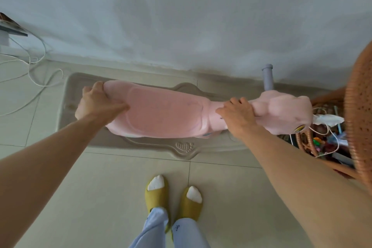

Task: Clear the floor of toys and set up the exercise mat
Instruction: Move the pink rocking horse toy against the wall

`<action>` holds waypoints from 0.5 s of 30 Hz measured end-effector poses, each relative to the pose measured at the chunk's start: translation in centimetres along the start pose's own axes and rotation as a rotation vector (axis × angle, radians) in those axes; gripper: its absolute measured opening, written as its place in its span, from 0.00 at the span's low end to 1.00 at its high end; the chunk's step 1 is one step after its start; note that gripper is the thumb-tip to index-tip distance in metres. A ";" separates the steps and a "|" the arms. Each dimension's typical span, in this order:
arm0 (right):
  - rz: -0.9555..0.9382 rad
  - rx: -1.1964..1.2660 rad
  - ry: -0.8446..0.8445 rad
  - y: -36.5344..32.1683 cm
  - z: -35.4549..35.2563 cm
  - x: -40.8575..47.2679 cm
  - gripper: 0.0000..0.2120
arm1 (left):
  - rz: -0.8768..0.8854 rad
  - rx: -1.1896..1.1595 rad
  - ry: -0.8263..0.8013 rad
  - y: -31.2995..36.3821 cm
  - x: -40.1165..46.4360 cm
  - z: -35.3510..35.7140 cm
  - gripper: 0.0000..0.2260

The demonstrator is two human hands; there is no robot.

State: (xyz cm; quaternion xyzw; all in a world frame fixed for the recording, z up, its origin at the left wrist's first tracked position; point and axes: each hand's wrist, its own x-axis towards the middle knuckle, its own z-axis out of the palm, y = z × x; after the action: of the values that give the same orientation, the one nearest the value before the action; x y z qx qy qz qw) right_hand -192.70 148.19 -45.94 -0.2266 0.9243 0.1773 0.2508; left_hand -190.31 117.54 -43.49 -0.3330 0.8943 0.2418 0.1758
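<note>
At 9 o'clock, loose white cables [34,70] trail over the floor tiles [112,187] near the wall. Next along, person's left hand [94,102] is clamped on the rear end of a pink ride-on rocking toy [161,115], fingers curled over the edge, thumb pressed on the seat. Toy sits dead centre, lengthways L to R, on or just above its beige base [181,149] w/ a footprint emboss; can't tell if it's lifted clear. Right hand [237,115] is wrapped tight round the toy's neck, just behind the head at 3 o'clock. A grey handle peg [267,76] sticks up beyond it.

Handling guess: hard moulded plastic, stiff, prob. hollow and fairly light but bulky and long, so the 2-hand grip at both ends makes sense. Surface looks smooth, maybe slippery; neck and seat lip are the surest holds.

Far right, 3–4 o'clock: wicker chair [360,106], and beside/under it a wicker basket [304,145] stuffed w/ small bright toys, cords, a white crumpled bit; contents too jumbled to name.

Yellow slippers [173,197] at 6 o'clock.
</note>
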 end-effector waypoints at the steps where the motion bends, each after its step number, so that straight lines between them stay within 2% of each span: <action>1: 0.002 -0.002 0.000 0.1 0.6 0.5 0.15 | -0.001 -0.006 -0.001 0.0 0.4 0.7 0.34; 15: 0.054 -0.056 -0.053 3.4 3.0 1.5 0.17 | 0.032 -0.074 -0.040 2.1 2.0 5.7 0.33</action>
State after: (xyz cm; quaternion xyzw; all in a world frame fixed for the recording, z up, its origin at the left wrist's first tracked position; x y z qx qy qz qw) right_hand -194.48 151.83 -48.45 -0.2039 0.9178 0.2155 0.2639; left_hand -192.32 121.01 -48.44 -0.3199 0.8863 0.2842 0.1773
